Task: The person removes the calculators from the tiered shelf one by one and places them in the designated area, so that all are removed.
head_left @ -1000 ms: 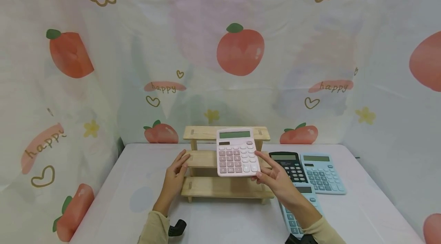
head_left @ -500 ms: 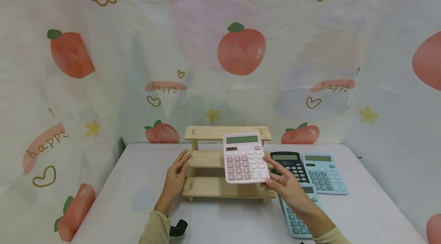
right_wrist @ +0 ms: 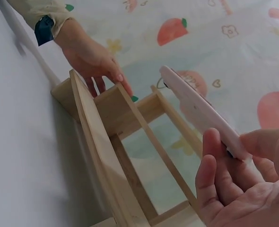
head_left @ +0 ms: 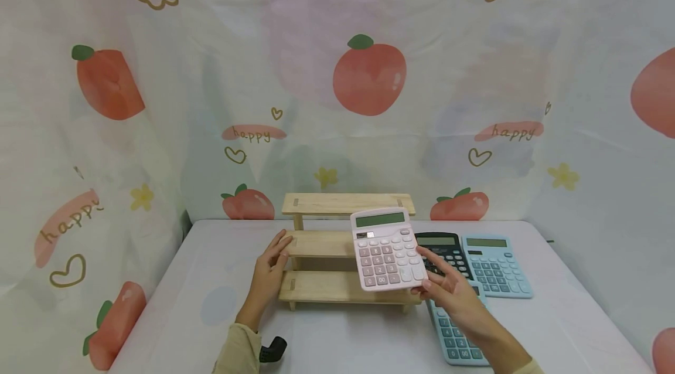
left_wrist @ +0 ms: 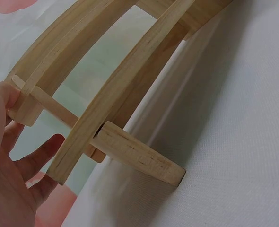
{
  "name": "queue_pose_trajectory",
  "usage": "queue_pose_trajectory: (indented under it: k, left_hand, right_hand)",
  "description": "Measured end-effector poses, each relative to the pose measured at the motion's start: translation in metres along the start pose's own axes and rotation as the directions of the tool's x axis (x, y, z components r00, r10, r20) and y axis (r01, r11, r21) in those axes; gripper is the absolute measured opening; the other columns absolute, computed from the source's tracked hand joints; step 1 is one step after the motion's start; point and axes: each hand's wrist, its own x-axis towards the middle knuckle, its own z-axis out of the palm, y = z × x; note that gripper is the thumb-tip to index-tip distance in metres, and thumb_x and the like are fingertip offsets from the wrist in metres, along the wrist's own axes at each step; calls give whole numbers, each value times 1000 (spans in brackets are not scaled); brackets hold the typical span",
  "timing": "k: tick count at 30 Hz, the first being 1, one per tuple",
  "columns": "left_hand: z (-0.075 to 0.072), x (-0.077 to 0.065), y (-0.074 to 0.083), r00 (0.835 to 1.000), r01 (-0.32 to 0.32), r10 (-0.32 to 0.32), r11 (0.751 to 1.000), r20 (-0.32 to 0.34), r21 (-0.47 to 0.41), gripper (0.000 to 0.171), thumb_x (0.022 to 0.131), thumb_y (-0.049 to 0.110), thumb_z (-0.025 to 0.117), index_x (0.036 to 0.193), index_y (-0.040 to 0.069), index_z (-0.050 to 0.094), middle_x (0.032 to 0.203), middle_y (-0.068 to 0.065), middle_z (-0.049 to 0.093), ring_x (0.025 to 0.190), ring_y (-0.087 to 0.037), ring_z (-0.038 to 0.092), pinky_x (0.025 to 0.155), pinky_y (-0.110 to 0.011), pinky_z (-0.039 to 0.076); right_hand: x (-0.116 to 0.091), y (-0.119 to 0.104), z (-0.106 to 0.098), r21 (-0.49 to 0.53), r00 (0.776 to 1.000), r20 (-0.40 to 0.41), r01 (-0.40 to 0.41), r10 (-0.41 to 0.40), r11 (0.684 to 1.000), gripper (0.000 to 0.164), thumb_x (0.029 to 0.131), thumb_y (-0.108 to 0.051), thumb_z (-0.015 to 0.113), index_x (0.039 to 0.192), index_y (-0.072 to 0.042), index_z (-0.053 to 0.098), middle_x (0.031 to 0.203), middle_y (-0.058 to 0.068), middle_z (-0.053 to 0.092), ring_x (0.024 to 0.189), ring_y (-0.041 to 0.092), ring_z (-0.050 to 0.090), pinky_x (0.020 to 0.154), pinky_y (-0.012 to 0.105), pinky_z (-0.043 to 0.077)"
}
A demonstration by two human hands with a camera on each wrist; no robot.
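Note:
My right hand (head_left: 459,301) holds a pink calculator (head_left: 389,251) by its lower right corner, thumb on the front and fingers at the edge and behind. The calculator is tilted, keys and screen facing the head camera, in front of the right part of a three-tier wooden display shelf (head_left: 321,243). In the right wrist view the calculator (right_wrist: 203,109) appears nearly edge-on, apart from the shelf. My left hand (head_left: 268,273) grips the left end of the middle tier; in the left wrist view its fingers (left_wrist: 38,158) lie around the plank ends.
A black calculator (head_left: 437,239) and a light blue calculator (head_left: 498,265) lie at the right of the white table (head_left: 337,344). Another blue calculator (head_left: 456,339) lies nearer, partly under my right hand. A patterned curtain (head_left: 369,145) stands behind the table.
My right hand has moved the pink calculator right, down and closer, tilting it slightly sideways. My left hand stays at the shelf's left end, and the shelf has not moved.

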Motion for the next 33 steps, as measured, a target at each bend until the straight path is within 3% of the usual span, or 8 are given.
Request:
queue_pose_trajectory:
  k: [7,13,22,29,33]
  left_hand:
    - [-2,-1,1,1000,-7,8,1000,27,-24,36,106,17,53,139,8,62,160,-8,43,149,-28,40,98,-12,44]
    - [-1,-2,5,1000,5,-4,1000,21,-31,36,105,11,53,139,3,60,160,-13,42,149,-32,39,97,-7,41]
    - [-5,-6,36,999,16,-15,999,34,-37,36,104,6,52,137,-6,59,159,-21,41,149,-37,37,96,-5,39]
    - [-6,-7,37,999,5,-4,999,33,-43,35,104,5,52,137,-6,59,158,-22,42,148,-38,38,95,-5,40]
    - [-5,-6,34,999,-5,6,999,34,-34,36,104,4,52,137,-6,59,158,-22,41,148,-38,38,95,-5,40]
  right_hand:
    - [-11,4,-7,65,1000,13,-19,18,998,72,106,-16,52,163,-11,9,124,-8,67,100,13,69,88,23,56]
    - [-20,7,-15,62,997,-22,-66,68,996,72,106,-16,51,164,-13,8,124,-10,67,100,14,70,91,25,56]
    - [-33,15,-34,70,998,-14,-58,59,996,68,108,-14,47,164,-14,8,122,-11,68,102,13,70,92,24,56]
    - [-43,18,-50,17,979,-95,-181,182,983,69,108,-23,48,164,-19,8,121,-14,67,104,11,68,91,23,55]
    - [-50,20,-59,3,971,-128,-203,202,979,69,108,-24,48,164,-19,8,119,-15,68,104,12,69,91,23,55]
